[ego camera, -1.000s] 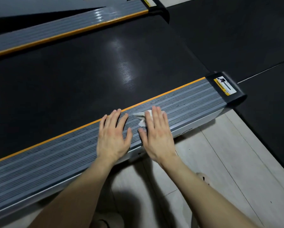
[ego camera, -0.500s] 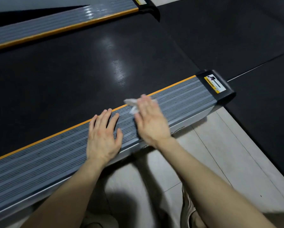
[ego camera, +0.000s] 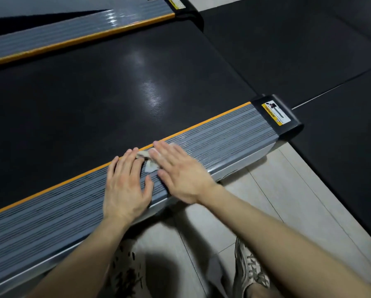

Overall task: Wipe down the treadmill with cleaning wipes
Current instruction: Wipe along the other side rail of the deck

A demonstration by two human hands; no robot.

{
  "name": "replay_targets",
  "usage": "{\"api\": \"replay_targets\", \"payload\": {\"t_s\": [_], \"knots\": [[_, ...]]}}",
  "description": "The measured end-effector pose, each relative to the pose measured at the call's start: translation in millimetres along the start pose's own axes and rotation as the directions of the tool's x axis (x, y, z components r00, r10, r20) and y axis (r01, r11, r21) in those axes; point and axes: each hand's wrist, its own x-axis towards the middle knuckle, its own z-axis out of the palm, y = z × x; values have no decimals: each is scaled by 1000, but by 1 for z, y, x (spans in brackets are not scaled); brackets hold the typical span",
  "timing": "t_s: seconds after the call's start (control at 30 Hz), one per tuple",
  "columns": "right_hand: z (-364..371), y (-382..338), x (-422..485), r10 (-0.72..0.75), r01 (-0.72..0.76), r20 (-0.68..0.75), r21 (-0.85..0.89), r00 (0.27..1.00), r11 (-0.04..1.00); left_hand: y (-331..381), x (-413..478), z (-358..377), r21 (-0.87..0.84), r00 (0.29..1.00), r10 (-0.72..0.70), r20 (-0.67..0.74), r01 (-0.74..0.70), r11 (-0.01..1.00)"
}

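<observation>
The near side rail (ego camera: 234, 134) of the treadmill is grey and ribbed and runs slantwise across the view. Everything below is placed from it.

The right hand (ego camera: 180, 173) lies flat on top of the rail, about halfway along its visible length. Its fingers are straight and close together, not curled round anything. They press the white cleaning wipe (ego camera: 150, 167) down onto the ribs. The wipe is crumpled. Part of it is hidden under those fingers, and the rest shows at their left side, near the rail's inner edge.

The left hand (ego camera: 126, 186) also rests flat on the rail, just beside the right hand. Its fingers are straight and slightly spread, and it grasps nothing. 1 or 2 of its fingertips reach the wipe's edge, though whether they actually touch is hard to tell.

An orange stripe (ego camera: 201, 123) lines the rail's inner edge, and beyond it lies the black belt (ego camera: 94, 100). At the rail's right end sits a black end cap (ego camera: 292, 123) bearing a yellow and white warning label (ego camera: 276, 114). On the outer side of the rail are pale floor tiles (ego camera: 277, 201) and 2 shoes (ego camera: 251, 274). Across the belt runs the far side rail (ego camera: 72, 33).
</observation>
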Motion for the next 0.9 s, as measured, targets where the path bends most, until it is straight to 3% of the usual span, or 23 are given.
{"api": "replay_targets", "payload": {"t_s": [0.03, 0.1, 0.17, 0.2, 0.23, 0.27, 0.37, 0.43, 0.63, 0.7, 0.73, 0.8, 0.9], "knots": [[-10, 26, -6, 33, -32, -48, 23, 998, 999, 0, 1, -1, 0, 1000, -1, 5, 1, 1000], [-32, 104, -24, 298, -293, -99, 68, 949, 954, 1, 1, -2, 11, 1000, -8, 16, 8, 1000], [-59, 170, -45, 621, -619, -126, 57, 774, 783, 2, 0, -1, 21, 1000, -13, 20, 12, 1000], [-66, 179, -47, 694, -692, -144, 75, 705, 718, 2, 1, -1, 24, 1000, -16, 18, 16, 1000], [-63, 167, -42, 698, -695, -163, 86, 697, 714, 1, 1, 0, 26, 1000, -16, 19, 15, 1000], [-51, 138, -33, 637, -632, -183, 88, 749, 770, 1, 0, 0, 27, 1000, -14, 20, 14, 1000], [-3, 4, -17, 270, -261, -95, 102, 958, 960, -1, -2, 1, 18, 1000, 0, -2, 0, 1000], [13, -42, -20, 100, -90, -68, 141, 993, 986, -1, -1, 2, 11, 1000, 16, -4, -16, 1000], [-1, -13, -45, -5, 6, -11, 122, 1000, 993, -1, -1, 2, 2, 1000, 5, -4, -5, 1000], [-13, 34, -66, 142, -132, -57, 155, 988, 979, -1, 0, 2, -5, 1000, 4, -7, -4, 1000], [-22, 65, -81, 304, -288, -103, 143, 947, 947, -1, 0, 2, -2, 1000, 3, -4, -3, 1000], [-43, 124, -110, 619, -610, -149, 107, 771, 785, -1, 1, 2, 7, 1000, -4, -12, 4, 1000], [-55, 151, -128, 770, -771, -166, 74, 616, 633, 1, 1, 3, 6, 1000, -2, -17, 3, 1000]]}}
